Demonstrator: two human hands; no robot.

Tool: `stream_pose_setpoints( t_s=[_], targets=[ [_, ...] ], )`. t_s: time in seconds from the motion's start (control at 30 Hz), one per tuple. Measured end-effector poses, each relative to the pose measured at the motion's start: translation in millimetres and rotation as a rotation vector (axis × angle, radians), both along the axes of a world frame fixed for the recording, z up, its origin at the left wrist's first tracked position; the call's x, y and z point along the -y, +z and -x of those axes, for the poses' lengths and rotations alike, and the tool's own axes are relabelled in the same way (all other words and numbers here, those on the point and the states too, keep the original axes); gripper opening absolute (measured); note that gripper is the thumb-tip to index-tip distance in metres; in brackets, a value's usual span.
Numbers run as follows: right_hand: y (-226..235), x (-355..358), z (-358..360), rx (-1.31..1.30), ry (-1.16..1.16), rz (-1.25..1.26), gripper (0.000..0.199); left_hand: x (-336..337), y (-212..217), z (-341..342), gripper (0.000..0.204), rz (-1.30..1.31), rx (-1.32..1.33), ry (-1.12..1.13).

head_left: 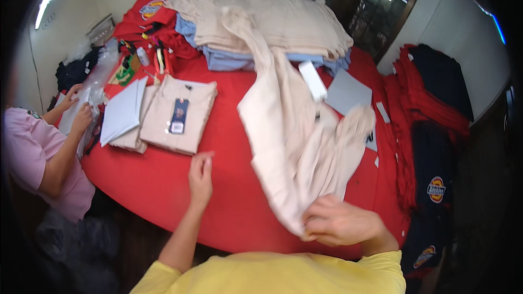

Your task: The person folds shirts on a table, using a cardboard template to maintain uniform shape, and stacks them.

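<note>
My right hand (343,222) is closed on an edge of a beige long-sleeved garment (289,130), near the front of the red-covered table (218,196). The garment stretches away from that hand in loose folds, one sleeve reaching up over the tall pile of beige garments (294,13). My left hand (201,181) is raised over the table with its fingers apart and nothing in it. Just beyond it lies a folded beige garment (188,106) with a dark hang tag (179,116) on its front. A grey sheet (348,93) and a white box (312,80) lie beside the loose garment.
Light blue garments (229,59) lie under the beige pile. Stacked red and navy garments (436,130) line the right side. White packets (122,111) sit at the left, beside tools (159,57). At far left a person in a pink shirt (46,158) handles clear plastic (101,76).
</note>
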State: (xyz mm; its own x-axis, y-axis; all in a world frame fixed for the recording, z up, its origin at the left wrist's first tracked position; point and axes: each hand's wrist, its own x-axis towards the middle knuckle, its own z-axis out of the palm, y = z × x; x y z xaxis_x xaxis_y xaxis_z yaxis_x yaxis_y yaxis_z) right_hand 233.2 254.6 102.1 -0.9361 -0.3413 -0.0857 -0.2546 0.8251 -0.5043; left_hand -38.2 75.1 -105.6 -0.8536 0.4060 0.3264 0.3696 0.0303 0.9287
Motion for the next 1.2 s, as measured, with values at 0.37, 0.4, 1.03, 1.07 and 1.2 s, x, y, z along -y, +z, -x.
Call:
stream_pose_setpoints(
  t_s=[0.37, 0.4, 1.03, 1.07, 1.2],
  targets=[
    [-199.4, -149.4, -3.8, -0.308, -1.082, 0.197, 0.028, -184.3, 9.5, -93.4, 0.037, 0.393, -0.257, -0.171],
    [-218.9, -154.7, 12.4, -0.359, -1.173, 0.183, 0.031, -196.7, -8.3, -100.7, 0.035, 0.448, -0.362, -0.11],
    [-126.9, 22.6, -284.7, -0.897, -1.028, 1.408, 0.02, 246.9, -26.6, -50.8, 0.022, -0.624, 0.921, -0.115],
    [-102.1, 29.0, -313.2, -0.976, -1.011, 1.211, 0.017, 271.4, -19.1, -58.4, 0.018, -0.705, 0.916, -0.237],
    [27.6, 51.5, -389.5, -0.956, -0.665, 0.909, 0.024, 258.5, 63.0, -78.2, 0.022, -0.808, 0.718, -0.711]
  ],
)
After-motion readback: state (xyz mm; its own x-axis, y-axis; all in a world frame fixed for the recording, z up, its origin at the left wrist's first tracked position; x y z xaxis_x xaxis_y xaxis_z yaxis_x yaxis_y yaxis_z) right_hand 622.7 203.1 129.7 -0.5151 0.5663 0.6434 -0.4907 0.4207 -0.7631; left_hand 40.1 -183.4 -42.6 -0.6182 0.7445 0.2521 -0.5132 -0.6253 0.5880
